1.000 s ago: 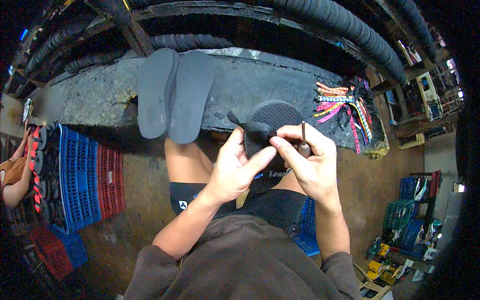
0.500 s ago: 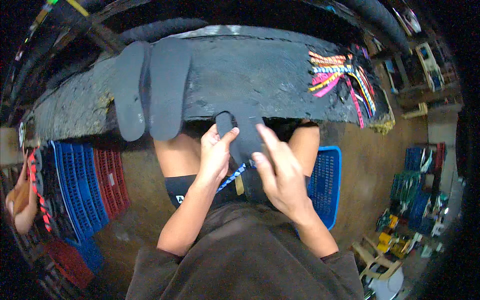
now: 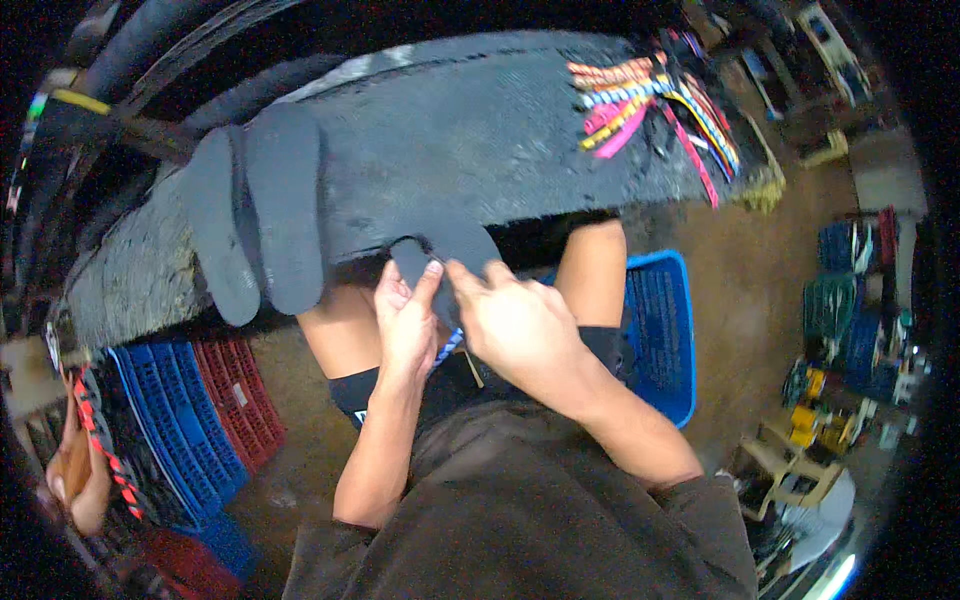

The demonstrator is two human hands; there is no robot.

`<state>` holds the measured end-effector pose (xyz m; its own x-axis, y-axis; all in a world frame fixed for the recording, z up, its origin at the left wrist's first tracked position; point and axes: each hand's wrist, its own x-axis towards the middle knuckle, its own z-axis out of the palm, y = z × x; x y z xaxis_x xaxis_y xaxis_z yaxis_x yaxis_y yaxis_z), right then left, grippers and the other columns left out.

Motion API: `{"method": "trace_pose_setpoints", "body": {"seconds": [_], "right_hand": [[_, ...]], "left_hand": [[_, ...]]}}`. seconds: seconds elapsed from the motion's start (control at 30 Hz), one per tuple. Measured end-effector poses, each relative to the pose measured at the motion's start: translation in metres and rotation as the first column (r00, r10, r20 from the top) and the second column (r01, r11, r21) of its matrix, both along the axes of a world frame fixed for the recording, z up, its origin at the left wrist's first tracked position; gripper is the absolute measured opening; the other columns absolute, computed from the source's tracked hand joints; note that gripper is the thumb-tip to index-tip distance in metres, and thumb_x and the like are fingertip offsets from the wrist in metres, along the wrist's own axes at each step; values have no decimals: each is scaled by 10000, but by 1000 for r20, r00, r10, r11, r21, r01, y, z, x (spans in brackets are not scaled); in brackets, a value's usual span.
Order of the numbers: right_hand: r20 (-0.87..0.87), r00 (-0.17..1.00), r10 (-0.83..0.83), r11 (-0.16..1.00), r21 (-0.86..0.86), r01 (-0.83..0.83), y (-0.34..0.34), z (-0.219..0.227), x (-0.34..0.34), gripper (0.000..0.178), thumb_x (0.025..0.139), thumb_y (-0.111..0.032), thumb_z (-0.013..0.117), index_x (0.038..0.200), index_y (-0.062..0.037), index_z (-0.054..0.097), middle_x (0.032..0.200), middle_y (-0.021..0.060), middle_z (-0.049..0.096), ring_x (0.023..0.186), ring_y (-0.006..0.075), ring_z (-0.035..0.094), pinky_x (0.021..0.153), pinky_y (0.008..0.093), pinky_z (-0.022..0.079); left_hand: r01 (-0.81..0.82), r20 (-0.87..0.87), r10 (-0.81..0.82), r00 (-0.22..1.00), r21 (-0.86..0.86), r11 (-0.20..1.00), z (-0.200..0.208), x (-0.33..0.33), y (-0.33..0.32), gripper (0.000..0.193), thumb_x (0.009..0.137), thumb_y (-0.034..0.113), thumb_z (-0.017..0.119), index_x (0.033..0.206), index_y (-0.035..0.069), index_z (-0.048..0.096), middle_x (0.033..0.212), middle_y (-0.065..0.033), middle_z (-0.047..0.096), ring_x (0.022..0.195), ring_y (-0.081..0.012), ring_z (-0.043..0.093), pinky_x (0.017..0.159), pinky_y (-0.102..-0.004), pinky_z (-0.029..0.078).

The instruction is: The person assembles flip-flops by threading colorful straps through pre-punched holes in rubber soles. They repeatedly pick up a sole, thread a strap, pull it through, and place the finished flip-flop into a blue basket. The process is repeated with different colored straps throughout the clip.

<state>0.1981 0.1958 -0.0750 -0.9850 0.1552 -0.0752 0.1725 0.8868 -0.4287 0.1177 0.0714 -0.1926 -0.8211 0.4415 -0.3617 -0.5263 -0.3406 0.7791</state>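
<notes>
At the bench's near edge, a dark grey sandal sole (image 3: 462,242) rests above my lap. My left hand (image 3: 405,325) is closed on it, thumb on top, near a thin black loop (image 3: 408,242) at its left end. A blue-and-white strap (image 3: 448,346) hangs below, between my hands. My right hand (image 3: 525,325) is closed, fingers bent over the sole and their tips beside my left thumb; what they pinch is hidden and smeared. Two more grey soles (image 3: 285,200) lie side by side to the left, jutting over the edge.
The dark, worn bench (image 3: 460,120) spans the far side. Several coloured straps (image 3: 640,100) lie bunched at its right. A blue basket (image 3: 672,340) stands by my right leg. Blue crates (image 3: 180,430) and red crates (image 3: 240,400) are at the left, near another person's arm (image 3: 90,480).
My right hand has moved left across the sole, from fingers stretched out to bent beside my left thumb. The whole view has turned slightly.
</notes>
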Motion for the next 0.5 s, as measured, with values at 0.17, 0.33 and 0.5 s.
{"method": "trace_pose_setpoints", "body": {"seconds": [0.17, 0.33, 0.5], "right_hand": [[183, 983, -1, 995, 94, -16, -38, 1, -61, 184, 854, -235, 600, 835, -79, 696, 822, 103, 660, 727, 249, 655, 626, 401, 554], [184, 861, -475, 57, 982, -178, -99, -55, -90, 274, 889, -340, 526, 828, -76, 564, 806, 39, 533, 697, 173, 495, 620, 343, 463], [-17, 952, -306, -132, 991, -25, -113, -75, -63, 271, 975, -279, 548, 1126, -61, 603, 1093, 63, 611, 1067, 209, 567, 991, 359, 460]], "left_hand": [[158, -18, -163, 986, -173, 972, -9, 3, 1, 260, 956, 11, 678, 1205, 17, 602, 1114, -120, 720, 1017, -215, 703, 916, -370, 577], [126, -105, -167, 980, -319, 939, 6, 1, -24, 254, 964, 47, 678, 1203, 18, 596, 1140, -129, 706, 1047, -232, 691, 922, -393, 573], [55, -185, -141, 972, -408, 911, 21, -3, -45, 253, 972, 83, 678, 1201, 19, 591, 1166, -138, 692, 1077, -248, 679, 929, -416, 569]]}}
